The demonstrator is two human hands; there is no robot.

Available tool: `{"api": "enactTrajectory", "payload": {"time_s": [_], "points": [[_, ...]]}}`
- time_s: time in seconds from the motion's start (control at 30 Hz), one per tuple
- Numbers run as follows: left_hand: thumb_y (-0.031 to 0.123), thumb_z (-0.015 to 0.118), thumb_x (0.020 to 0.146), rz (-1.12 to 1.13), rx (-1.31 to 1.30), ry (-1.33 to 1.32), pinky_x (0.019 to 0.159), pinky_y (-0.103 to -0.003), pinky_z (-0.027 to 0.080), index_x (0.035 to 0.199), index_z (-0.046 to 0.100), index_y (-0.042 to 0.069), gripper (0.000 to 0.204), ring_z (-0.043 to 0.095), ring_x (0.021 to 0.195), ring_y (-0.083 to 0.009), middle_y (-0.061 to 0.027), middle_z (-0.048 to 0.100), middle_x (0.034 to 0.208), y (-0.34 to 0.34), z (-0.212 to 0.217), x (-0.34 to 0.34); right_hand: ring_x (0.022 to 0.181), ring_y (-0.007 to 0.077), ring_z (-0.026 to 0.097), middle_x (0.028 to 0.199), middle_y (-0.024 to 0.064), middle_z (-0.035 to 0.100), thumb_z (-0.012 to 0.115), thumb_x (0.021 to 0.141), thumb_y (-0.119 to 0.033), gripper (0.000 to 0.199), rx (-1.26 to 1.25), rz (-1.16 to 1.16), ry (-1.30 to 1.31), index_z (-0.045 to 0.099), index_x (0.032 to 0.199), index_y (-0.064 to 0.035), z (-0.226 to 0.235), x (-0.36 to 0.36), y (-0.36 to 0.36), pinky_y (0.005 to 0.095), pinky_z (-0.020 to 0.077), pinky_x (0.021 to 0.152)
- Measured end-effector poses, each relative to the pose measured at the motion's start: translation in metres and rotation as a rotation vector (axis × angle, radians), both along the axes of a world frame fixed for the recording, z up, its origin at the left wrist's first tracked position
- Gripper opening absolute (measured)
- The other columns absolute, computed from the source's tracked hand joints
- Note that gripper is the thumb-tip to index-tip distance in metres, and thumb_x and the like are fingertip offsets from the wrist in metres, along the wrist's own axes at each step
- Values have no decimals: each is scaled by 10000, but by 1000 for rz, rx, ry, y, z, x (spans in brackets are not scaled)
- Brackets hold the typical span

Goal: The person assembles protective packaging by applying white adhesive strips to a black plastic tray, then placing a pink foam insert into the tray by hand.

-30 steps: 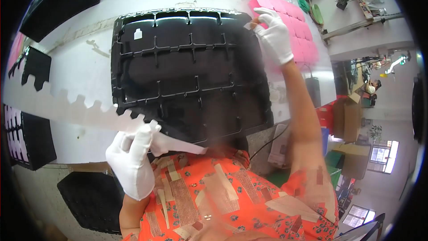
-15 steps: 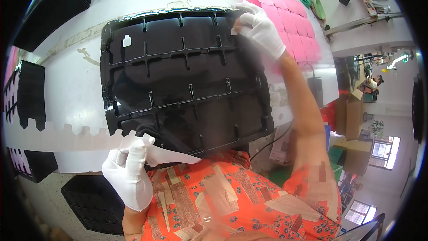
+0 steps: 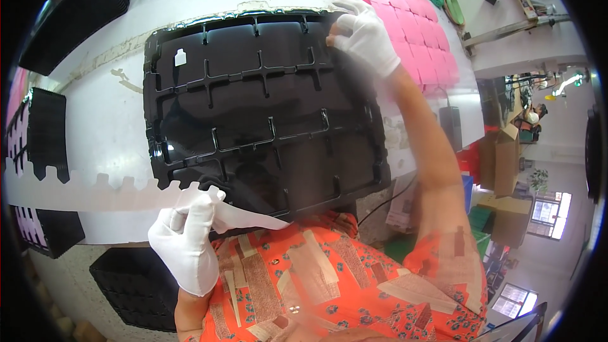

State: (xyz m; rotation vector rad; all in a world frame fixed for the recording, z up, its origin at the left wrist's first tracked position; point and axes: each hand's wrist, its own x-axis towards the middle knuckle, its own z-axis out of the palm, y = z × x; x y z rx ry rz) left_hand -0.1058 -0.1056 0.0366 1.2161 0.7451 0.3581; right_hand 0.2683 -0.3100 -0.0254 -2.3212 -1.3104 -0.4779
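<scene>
My left hand [image 3: 183, 240], in a white glove, is closed on a long white strip [image 3: 82, 193] with square tabs along its upper edge. The strip stretches left from the hand, and its other end tapers to a point by my clothing. A black plastic tray [image 3: 240, 107] with raised ridges lies before me. One small white tab-shaped piece [image 3: 180, 57] sits in its far left compartment. My right hand [image 3: 367, 38], gloved with bare fingertips showing, is bent over the tray's far right corner. Its fingertips are pinched together; what they hold, if anything, is hidden.
Pink sheets [image 3: 411, 31] lie on the table to the right of the tray. Stacked black trays [image 3: 82, 19] stand at far left, with more trays [image 3: 47, 139] below them. Another black stack [image 3: 133, 288] is beneath the table edge. Cardboard boxes [image 3: 506, 161] stand at right.
A small pale piece seen at my right fingertips earlier no longer shows. The right hand has shifted slightly left and toward the far edge. My left hand and the strip have barely moved.
</scene>
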Motion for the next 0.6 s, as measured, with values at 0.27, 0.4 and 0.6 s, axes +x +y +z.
{"api": "enactTrajectory", "payload": {"time_s": [0.27, 0.4, 0.6], "points": [[160, 744, 998, -7, 47, 36, 666, -267, 481, 997, 729, -67, 228, 618, 704, -105, -110, 758, 888, -3, 6, 2, 1472, 399, 419, 1543, 252, 500, 903, 719, -255, 458, -102, -280, 226, 714, 1053, -5, 7, 2, -2, 445, 362, 1212], [228, 737, 995, 1, 70, 50, 637, -248, 423, 1016, 683, -51, 285, 574, 684, -101, -102, 738, 905, -2, 5, 0, 1489, 399, 397, 1557, 273, 479, 916, 706, -339, 524, -72, -329, 201, 715, 1054, -4, -3, -1, 4, 439, 343, 1225], [206, 729, 994, -39, 36, 30, 613, -258, 396, 1018, 702, -73, 282, 551, 621, -113, -82, 693, 813, 3, 2, 5, 1455, 414, 442, 1518, 314, 501, 940, 699, -424, 575, -96, -370, 220, 713, 1006, 6, -12, 4, -4, 437, 374, 1194]]}}
